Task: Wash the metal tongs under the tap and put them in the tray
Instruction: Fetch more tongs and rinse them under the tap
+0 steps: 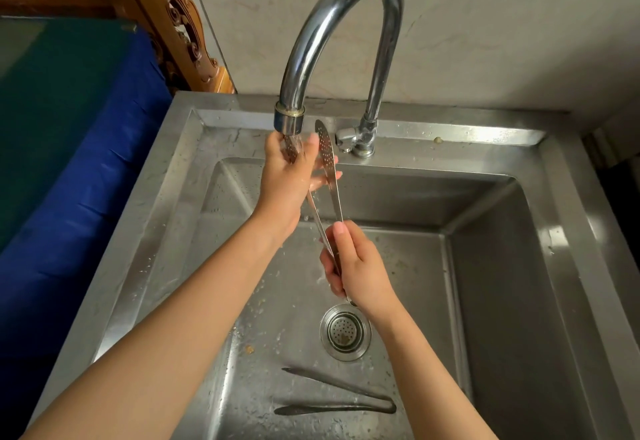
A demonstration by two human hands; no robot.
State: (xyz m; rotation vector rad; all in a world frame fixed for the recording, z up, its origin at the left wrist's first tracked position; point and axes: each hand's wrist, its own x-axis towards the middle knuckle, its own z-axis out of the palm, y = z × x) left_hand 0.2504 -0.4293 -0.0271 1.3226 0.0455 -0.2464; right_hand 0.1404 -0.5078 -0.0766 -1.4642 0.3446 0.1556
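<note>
Tongs, tips up under tap, hinge clenched in right hand, left hand around one tip.

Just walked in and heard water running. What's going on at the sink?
A person is washing a pair of metal tongs under the running tap. The right hand grips the hinge end, low over the sink. The left hand holds one perforated blade in the stream, and the other blade stands free beside it. A second pair of tongs lies on the sink floor near the drain strainer. No tray is in view.
</note>
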